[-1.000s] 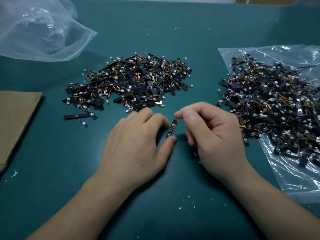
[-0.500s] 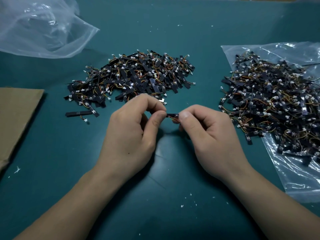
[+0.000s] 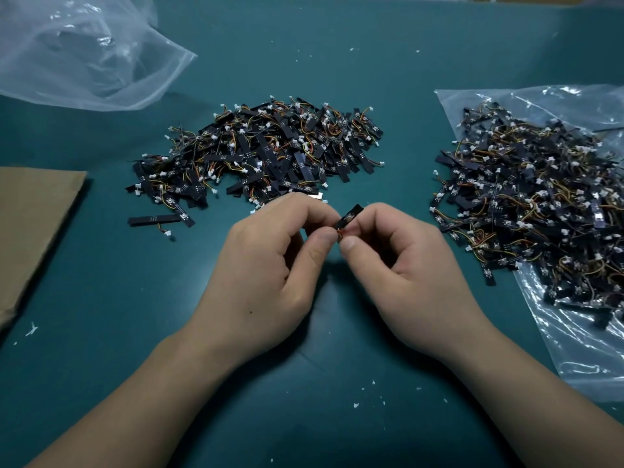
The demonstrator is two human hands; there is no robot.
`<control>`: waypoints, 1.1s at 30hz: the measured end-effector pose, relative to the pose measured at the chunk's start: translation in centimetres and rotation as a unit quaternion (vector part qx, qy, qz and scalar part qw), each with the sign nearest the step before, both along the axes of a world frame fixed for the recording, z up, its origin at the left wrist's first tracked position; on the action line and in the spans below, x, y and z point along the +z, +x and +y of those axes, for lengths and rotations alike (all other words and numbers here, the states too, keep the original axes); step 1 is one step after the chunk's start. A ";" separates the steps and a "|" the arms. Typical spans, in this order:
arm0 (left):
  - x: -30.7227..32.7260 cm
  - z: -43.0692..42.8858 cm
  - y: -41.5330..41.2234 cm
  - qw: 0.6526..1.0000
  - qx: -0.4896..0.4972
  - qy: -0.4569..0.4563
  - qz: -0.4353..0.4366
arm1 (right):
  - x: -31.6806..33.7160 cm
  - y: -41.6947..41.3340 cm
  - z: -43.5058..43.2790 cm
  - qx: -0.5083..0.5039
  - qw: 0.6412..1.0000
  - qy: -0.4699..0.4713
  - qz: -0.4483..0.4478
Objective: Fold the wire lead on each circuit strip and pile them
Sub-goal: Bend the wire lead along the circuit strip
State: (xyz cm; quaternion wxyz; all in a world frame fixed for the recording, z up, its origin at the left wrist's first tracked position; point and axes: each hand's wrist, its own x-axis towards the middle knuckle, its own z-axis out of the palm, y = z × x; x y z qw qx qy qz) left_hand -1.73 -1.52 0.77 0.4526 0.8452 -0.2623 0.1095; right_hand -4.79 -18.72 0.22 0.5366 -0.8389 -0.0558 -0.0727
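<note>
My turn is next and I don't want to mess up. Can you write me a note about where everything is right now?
Hands: the left hand and right hand both pinch one circuit strip above the table, with its wire lead between the thumbs. The fold is not finished.
Middle pile: lies on the bare table, probably the folded ones.
Right pile: sits on a plastic bag, probably still to do.
Left: finish this fold, add the strip to the middle pile, then take the next one from the right pile.
</note>
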 end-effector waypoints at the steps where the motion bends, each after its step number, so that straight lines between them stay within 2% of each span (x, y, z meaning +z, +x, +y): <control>1: 0.0 0.0 0.0 1.000 -0.003 -0.001 -0.006 | 0.1 0.0 -0.1 0.005 1.000 0.021 -0.001; 3: 0.1 0.1 0.1 1.000 -0.015 -0.006 -0.012 | 0.3 -0.1 -0.4 0.014 0.998 0.061 -0.005; 9: 0.3 0.3 0.0 0.999 -0.051 -0.003 0.009 | 0.4 -0.2 -0.4 0.008 0.999 0.048 -0.005; 14: 0.4 0.2 -0.2 0.998 -0.051 0.003 0.028 | 0.2 -0.1 -0.7 -0.025 0.994 0.105 -0.027; 26: 0.5 0.5 0.0 0.984 -0.082 -0.050 0.148 | 0.2 -0.3 -0.7 0.041 0.999 0.016 -0.017; 30: 0.7 0.7 0.0 0.975 -0.111 -0.078 0.173 | 0.2 -0.3 -0.7 0.047 0.998 0.021 -0.020; 33: 0.5 0.5 0.0 0.975 -0.110 -0.062 0.183 | 0.2 -0.3 -0.8 0.049 0.998 0.032 -0.019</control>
